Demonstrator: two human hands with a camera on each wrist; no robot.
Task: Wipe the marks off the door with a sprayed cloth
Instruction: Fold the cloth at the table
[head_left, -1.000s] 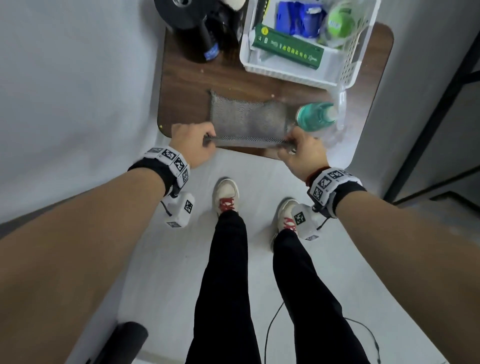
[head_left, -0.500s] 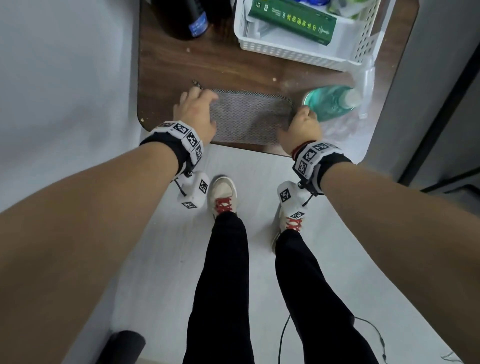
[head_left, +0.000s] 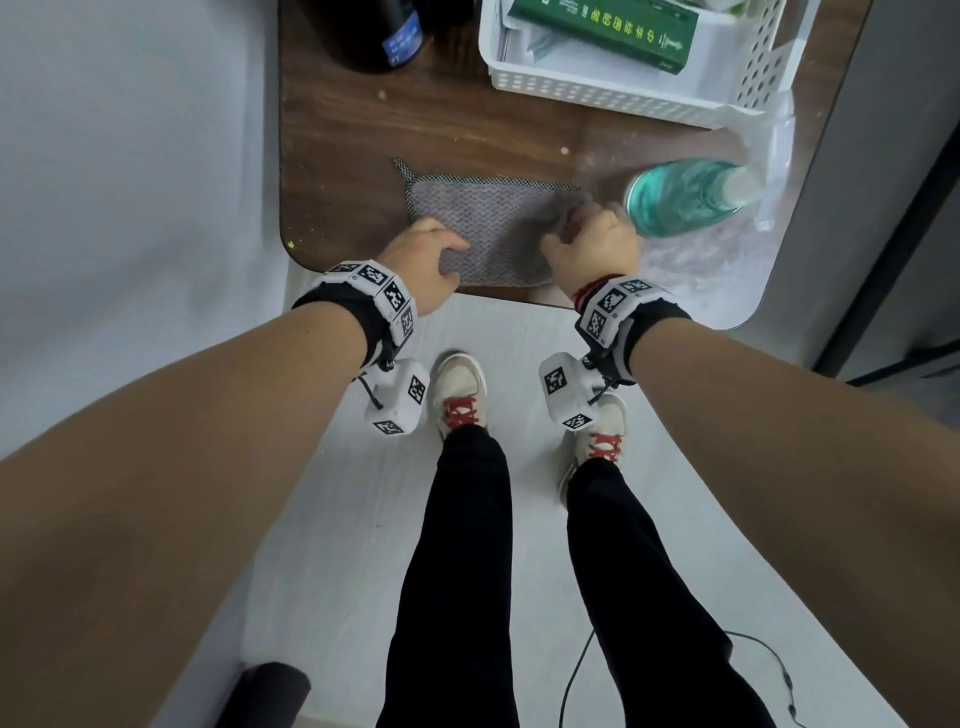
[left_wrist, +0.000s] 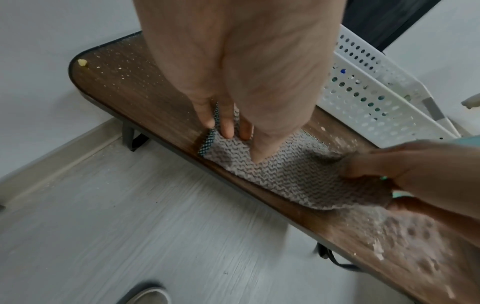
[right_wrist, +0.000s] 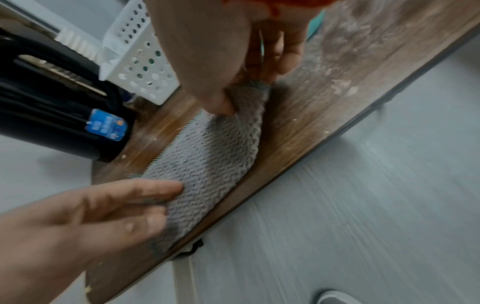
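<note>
A grey knitted cloth lies flat near the front edge of a brown wooden table. My left hand rests on the cloth's left end with straight fingers; the wrist view shows the fingertips pressing the dark-trimmed corner down. My right hand pinches and bunches the cloth's right end between thumb and curled fingers. A teal spray bottle lies on its side just right of that hand. I cannot make out a door with marks.
A white perforated basket holding a green box stands at the table's back right. A black cylinder with a blue label stands at the back left. White dust and crumbs cover the table's right end. Pale floor and my shoes lie below.
A second ago both hands held the cloth stretched at the table edge. It now lies on the table; my left fingers have straightened and my right hand gathers the right end.
</note>
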